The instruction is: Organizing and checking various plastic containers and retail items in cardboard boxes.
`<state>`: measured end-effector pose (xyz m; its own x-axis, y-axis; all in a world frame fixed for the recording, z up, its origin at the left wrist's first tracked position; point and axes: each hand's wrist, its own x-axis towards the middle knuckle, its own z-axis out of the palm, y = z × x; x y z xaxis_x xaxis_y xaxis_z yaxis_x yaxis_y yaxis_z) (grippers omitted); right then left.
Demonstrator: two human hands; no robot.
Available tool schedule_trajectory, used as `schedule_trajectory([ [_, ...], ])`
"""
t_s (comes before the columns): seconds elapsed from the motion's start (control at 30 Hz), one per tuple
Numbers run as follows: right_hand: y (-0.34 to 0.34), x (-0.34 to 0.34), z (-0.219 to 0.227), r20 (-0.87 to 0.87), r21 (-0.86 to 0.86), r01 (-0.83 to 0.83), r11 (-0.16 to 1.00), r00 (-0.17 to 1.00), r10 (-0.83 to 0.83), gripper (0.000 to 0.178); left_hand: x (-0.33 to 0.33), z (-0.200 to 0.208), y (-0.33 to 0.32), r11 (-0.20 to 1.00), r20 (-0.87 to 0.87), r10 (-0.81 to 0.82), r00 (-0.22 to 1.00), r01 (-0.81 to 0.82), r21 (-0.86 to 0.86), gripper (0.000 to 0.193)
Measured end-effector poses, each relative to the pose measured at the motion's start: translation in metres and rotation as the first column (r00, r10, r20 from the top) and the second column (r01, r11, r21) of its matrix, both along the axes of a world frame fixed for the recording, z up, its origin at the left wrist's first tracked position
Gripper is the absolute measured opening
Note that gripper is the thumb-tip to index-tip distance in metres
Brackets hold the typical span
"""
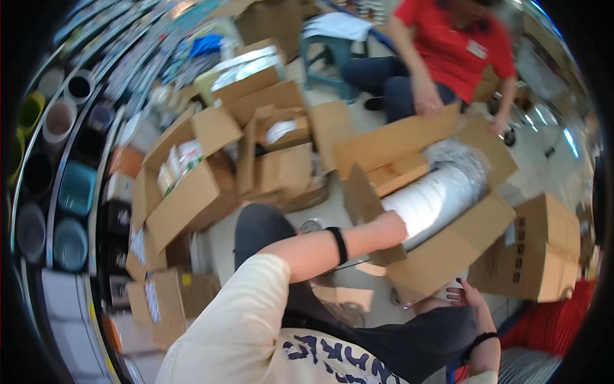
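My left hand (391,229) reaches into an open cardboard box (441,259) in front of me. It is at the near end of a long white roll (419,205) wrapped in clear bubble wrap (465,163); my fingers are hidden, so their grip does not show. Low on the right, by my bent knee, is my right hand (472,297). Its fingers are spread and slightly bent, beside a small white thing (448,289) partly covered by the box flap. Across the box, a co-worker in a red shirt (457,45) has one hand at the far flap (400,137).
More open cartons (192,208) stand on the left, one with packed goods (180,165). A closed carton (527,249) sits at right, near red material (556,320). Shelves of bins (75,182) line the left. A green stool (329,54) stands behind.
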<state>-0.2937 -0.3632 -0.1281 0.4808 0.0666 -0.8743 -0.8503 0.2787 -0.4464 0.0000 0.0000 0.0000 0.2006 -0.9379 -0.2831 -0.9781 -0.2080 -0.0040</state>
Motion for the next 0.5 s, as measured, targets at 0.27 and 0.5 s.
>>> schedule_trajectory([
  [0.27, 0.061, 0.080, 0.125, 0.367, -0.086, 0.228, 0.970, 0.912, -0.182, 0.053, 0.019, -0.025, -0.001, 0.918, 0.126, -0.029, 0.992, 0.076, -0.390, 0.011],
  [0.5, 0.061, 0.071, 0.157, 0.228, -0.368, 0.013, 0.930, 0.971, 0.077, 0.063, 0.042, -0.018, -0.023, 0.920, 0.172, -0.189, 0.967, 0.236, -0.313, 0.010],
])
